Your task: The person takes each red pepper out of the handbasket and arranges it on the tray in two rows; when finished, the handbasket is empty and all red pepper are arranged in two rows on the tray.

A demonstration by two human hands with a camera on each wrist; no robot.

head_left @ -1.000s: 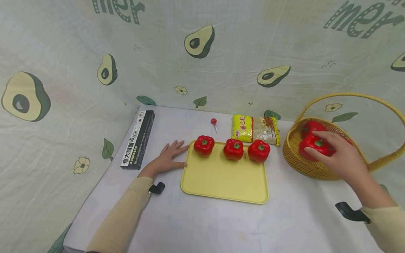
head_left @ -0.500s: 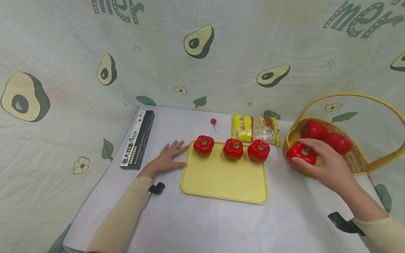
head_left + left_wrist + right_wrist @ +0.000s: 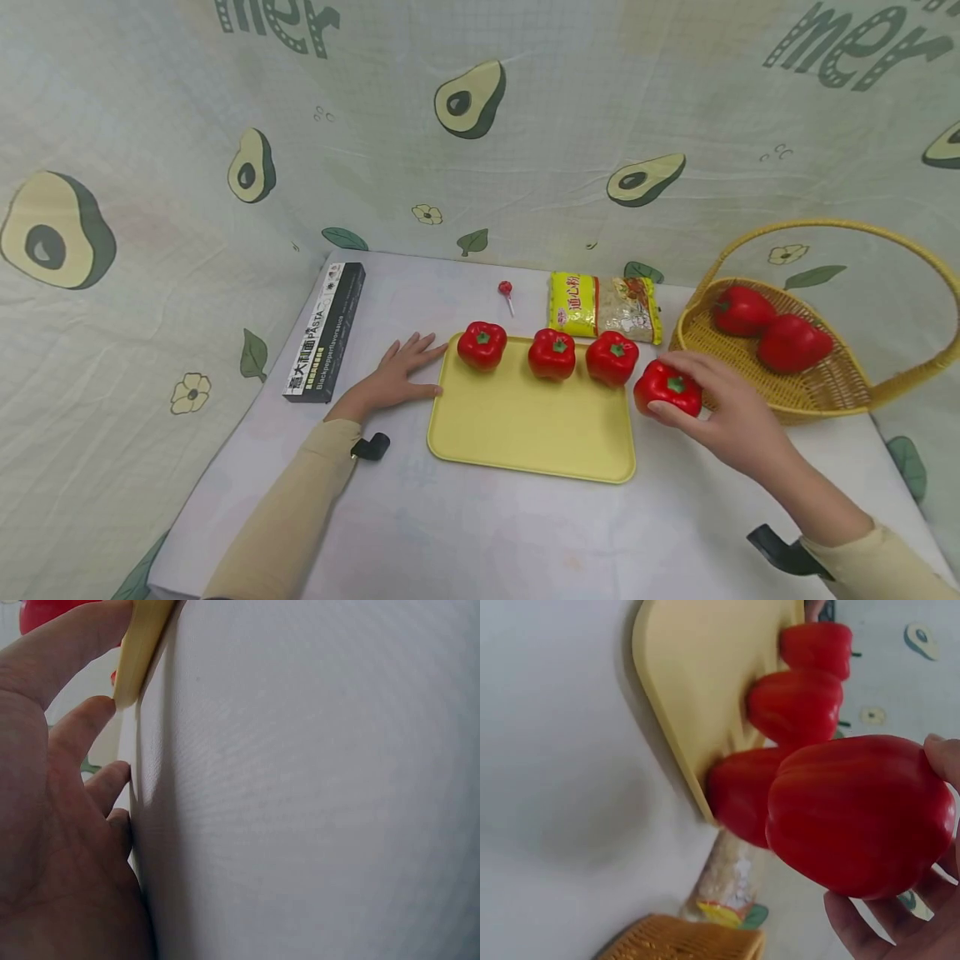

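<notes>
My right hand holds a red bell pepper between thumb and fingers, over the table between the basket and the tray. In the right wrist view this bell pepper hangs above the table top. Three more red peppers, left, middle and right, stand in a row along the far side of the yellow tray. My left hand lies with spread fingers at the tray's left edge. Up close in the left wrist view, its fingertips touch the tray rim.
A wicker basket with a tall handle stands at the right, two red peppers inside. Behind the tray lie a yellow pasta bag and a red lollipop. A black-and-white pasta box lies at the left.
My right hand has lifted the bell pepper out of the basket and carried it left toward the tray. The left hand has stayed at the tray edge.
</notes>
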